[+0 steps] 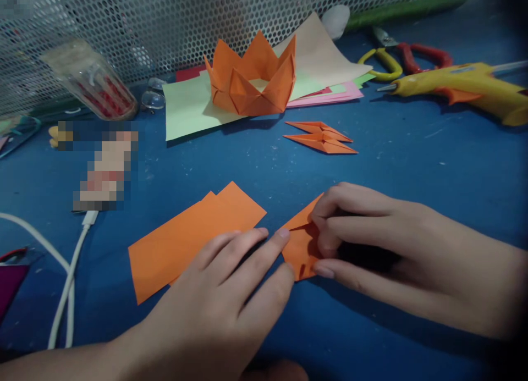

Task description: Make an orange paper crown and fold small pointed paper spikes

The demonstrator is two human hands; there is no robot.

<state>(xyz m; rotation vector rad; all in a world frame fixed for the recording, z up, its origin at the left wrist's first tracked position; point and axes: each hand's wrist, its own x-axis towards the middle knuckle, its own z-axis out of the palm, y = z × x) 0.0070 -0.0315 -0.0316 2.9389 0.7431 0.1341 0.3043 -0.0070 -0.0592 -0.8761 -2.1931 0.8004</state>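
A partly folded piece of orange paper [301,254] lies on the blue table between my hands. My left hand [231,282] holds its left edge with the index fingertip and thumb, while the other fingers stretch over loose orange paper strips [185,232]. Curled over the right side, my right hand [363,232] grips the folded paper with bent fingers and the thumb at the lower edge. Part of the paper is hidden under those fingers. Beyond my hands sit two narrow pointed folded orange pieces [322,138]. Farther back stands a ring-shaped, pointed orange paper form [253,87].
Pale green paper [185,109] and other coloured sheets lie under the orange ring. At right are a yellow glue gun [445,83] and red-handled pliers [424,56]. A jar [97,87] leans at left, near a white cable [68,285]. Perforated mesh [177,23] stands behind.
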